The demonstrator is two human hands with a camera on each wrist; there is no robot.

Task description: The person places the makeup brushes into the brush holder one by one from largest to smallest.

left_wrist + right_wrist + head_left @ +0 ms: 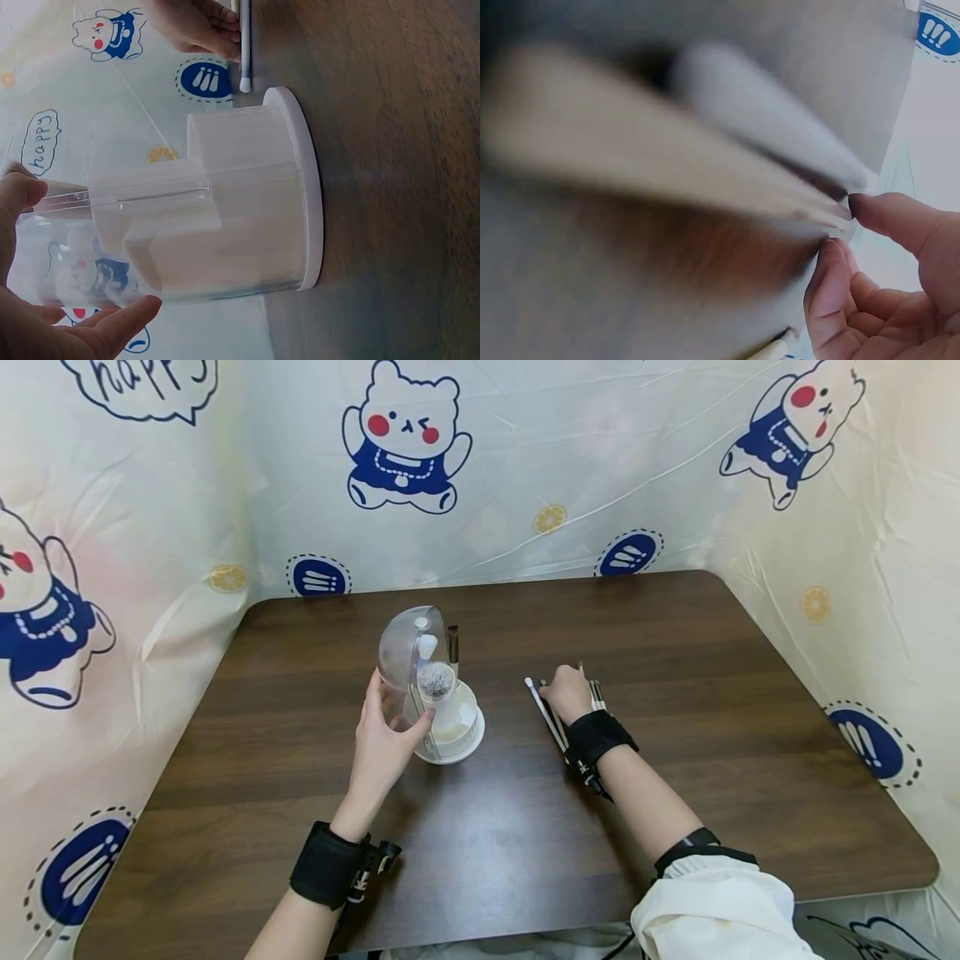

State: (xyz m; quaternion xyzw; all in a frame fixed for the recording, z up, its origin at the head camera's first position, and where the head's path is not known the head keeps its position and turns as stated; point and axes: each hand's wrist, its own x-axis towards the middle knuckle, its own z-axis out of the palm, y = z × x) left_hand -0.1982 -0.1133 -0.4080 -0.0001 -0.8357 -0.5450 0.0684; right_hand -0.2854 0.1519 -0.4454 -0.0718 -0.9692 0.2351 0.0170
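Brush holder: the white compartmented holder (247,131) stands upright on the dark wood-grain table (750,760), its wide round base (312,195) flat on the wood, which probably keeps such a tall piece from tipping.
Clear cover: the transparent domed cover (396,656) wraps the holder's left side; its edge runs upright, and the side toward your right looks uncovered, which would leave the compartments reachable.
Your left hand: your left hand (386,743) is curled round that cover, thumb in front and fingers around the far side, a grip that likely steadies the holder or controls the cover.
Inside: a dark-handled brush (453,645) stands near the back, apparently upright so its bristles stay clear; a speckled round patch (436,681) sits in front, though you cannot tell what it is.
Your right hand: your right hand (567,695), low over the table, pinches a pale-handled brush (630,135) between thumb and forefinger, a light hold that seems suited to a thin stick.
Loose brushes: a white-tipped brush (547,714) lies just beside that hand on its left, and more slim brushes (597,695) show on its right, all within easy reach.
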